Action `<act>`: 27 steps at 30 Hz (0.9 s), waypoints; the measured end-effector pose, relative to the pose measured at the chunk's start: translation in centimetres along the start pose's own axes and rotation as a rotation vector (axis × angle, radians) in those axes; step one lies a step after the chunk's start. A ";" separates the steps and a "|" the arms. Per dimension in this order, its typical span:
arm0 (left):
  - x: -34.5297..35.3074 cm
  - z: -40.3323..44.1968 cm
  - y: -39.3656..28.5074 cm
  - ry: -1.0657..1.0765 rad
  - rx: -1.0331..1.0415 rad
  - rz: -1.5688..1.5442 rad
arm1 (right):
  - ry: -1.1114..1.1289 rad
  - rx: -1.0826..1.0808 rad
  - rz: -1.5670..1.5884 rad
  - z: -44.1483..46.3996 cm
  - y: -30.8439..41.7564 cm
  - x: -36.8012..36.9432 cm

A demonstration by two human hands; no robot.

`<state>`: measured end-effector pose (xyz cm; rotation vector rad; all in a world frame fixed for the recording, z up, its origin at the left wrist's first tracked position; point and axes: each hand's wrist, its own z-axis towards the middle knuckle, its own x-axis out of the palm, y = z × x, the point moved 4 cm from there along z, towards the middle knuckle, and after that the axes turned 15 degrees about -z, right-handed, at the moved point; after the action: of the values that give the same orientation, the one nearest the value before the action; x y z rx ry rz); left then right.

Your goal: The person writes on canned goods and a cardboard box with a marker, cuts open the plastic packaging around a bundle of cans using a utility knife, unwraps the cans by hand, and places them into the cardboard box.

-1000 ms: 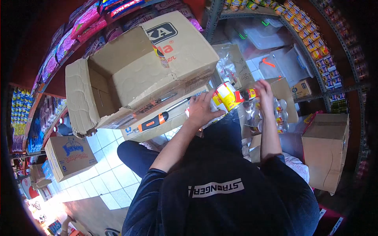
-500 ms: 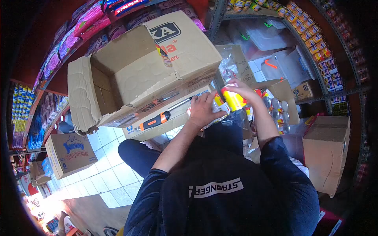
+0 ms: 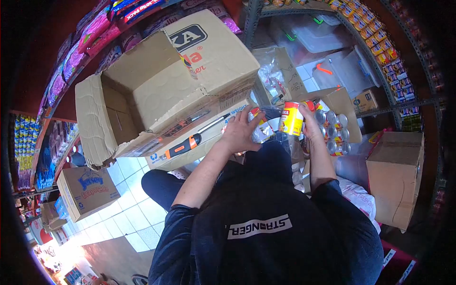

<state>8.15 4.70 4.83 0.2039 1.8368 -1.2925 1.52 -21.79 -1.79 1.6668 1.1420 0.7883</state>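
My right hand (image 3: 311,124) grips a yellow and red can (image 3: 291,118), held upright above my lap. Just left of it, my left hand (image 3: 241,131) rests with curved fingers on another can (image 3: 261,132), partly hidden under the fingers. To the right, several cans (image 3: 337,130) with silver ends lie in rows in an open carton (image 3: 343,100). A screwdriver with an orange and black handle (image 3: 182,146) lies on cardboard left of my left hand. Clear plastic (image 3: 270,71) lies beyond the hands.
A large open carton (image 3: 209,61) stands at the upper left. Another brown box (image 3: 395,178) is at the right, and a printed carton (image 3: 89,191) sits on the tiled floor (image 3: 135,209). Clear plastic bins (image 3: 344,76) stand beneath shelves of packets (image 3: 365,28).
My right hand has come in from the cans at the right and now holds the yellow can upright beside my left hand. My left hand stays at nearly the same place.
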 end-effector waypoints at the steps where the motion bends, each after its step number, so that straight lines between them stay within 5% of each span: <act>1: -0.4 0.0 -0.2 0.009 0.017 0.029 | -0.018 -0.026 -0.015 -0.6 0.3 -0.1; 10: -3.2 0.6 0.7 -0.056 0.159 0.080 | 0.025 -0.138 0.153 -1.3 2.2 1.7; 13: -2.2 0.8 1.4 -0.080 0.141 0.059 | -0.090 0.027 0.157 -1.2 1.6 1.7; 17: -1.6 1.2 1.5 -0.059 0.102 0.065 | 0.120 0.095 -0.280 1.8 1.5 -0.7; 27: -1.9 1.0 1.2 -0.024 0.055 0.094 | 0.103 0.071 -0.955 3.4 7.4 4.5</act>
<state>10.52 5.06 5.30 0.2993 1.7517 -1.2750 8.55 -19.74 3.96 0.9333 1.8223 0.2108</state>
